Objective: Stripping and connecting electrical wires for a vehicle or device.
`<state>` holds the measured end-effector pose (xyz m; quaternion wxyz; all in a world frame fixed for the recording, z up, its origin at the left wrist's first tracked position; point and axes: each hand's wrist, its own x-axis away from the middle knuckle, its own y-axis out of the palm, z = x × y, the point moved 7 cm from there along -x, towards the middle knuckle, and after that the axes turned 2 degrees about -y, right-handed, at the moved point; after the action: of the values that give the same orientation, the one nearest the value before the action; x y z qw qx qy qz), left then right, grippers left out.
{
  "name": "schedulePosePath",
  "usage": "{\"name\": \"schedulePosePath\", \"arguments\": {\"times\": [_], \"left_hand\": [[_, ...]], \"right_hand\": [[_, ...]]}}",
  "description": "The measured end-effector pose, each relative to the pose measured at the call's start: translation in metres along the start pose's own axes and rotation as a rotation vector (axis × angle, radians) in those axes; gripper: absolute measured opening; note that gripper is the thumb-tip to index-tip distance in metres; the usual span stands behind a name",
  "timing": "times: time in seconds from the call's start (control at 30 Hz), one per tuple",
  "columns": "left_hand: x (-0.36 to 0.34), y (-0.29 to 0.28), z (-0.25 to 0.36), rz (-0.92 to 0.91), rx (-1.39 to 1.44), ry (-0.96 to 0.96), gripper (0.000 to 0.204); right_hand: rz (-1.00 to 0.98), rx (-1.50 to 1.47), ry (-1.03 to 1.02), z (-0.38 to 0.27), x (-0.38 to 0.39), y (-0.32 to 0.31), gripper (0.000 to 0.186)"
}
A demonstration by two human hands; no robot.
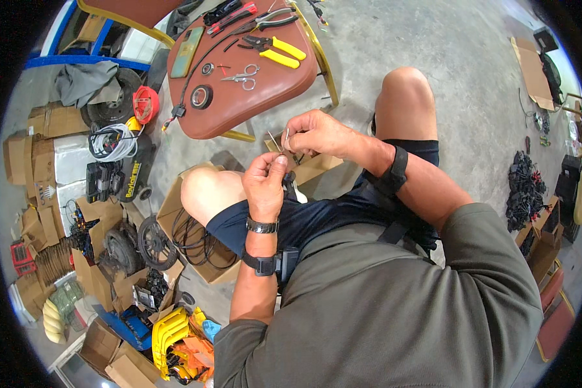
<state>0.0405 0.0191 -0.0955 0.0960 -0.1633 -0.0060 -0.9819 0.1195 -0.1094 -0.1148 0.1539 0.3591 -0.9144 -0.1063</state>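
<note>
My left hand (265, 184) is closed in a pinch above my lap, thumb against fingertips. Just above and right of it, my right hand (318, 134) is curled, with a thin silvery strip (287, 137) showing at its fingertips. A thin wire-like strand (273, 138) stands up from the left fingertips, its kind too small to tell. The fingertips of both hands nearly meet. Ahead on a brown padded chair seat (252, 103) lie scissors (242, 77), wire strippers (277, 50) with yellow handles, black tape rolls (202, 97) and a black cable (186, 84) ending in a connector.
Pliers (275, 21), a red-and-black tool (234, 18) and a phone (187, 52) also lie on the seat. An open cardboard box (313, 169) stands below my hands. Another box holds black cable (204, 242) by my left knee. Wheels, cartons and helmets crowd the left.
</note>
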Motion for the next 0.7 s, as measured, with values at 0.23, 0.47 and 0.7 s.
{"name": "schedulePosePath", "arguments": {"times": [0.23, 0.47, 0.7], "left_hand": [[0.002, 0.002, 0.010, 0.031, -0.191, 0.126, 0.010], [-0.001, 0.001, 0.001, 0.007, -0.139, 0.095, 0.009], [-0.004, 0.008, -0.003, -0.150, 0.243, -0.162, 0.014]], "right_hand": [[-0.011, 0.122, -0.020, -0.011, 0.003, 0.000, 0.022], [-0.034, 0.191, -0.147, -0.017, 0.005, 0.003, 0.019], [-0.079, -0.005, -0.146, -0.006, 0.002, 0.003, 0.017]]}}
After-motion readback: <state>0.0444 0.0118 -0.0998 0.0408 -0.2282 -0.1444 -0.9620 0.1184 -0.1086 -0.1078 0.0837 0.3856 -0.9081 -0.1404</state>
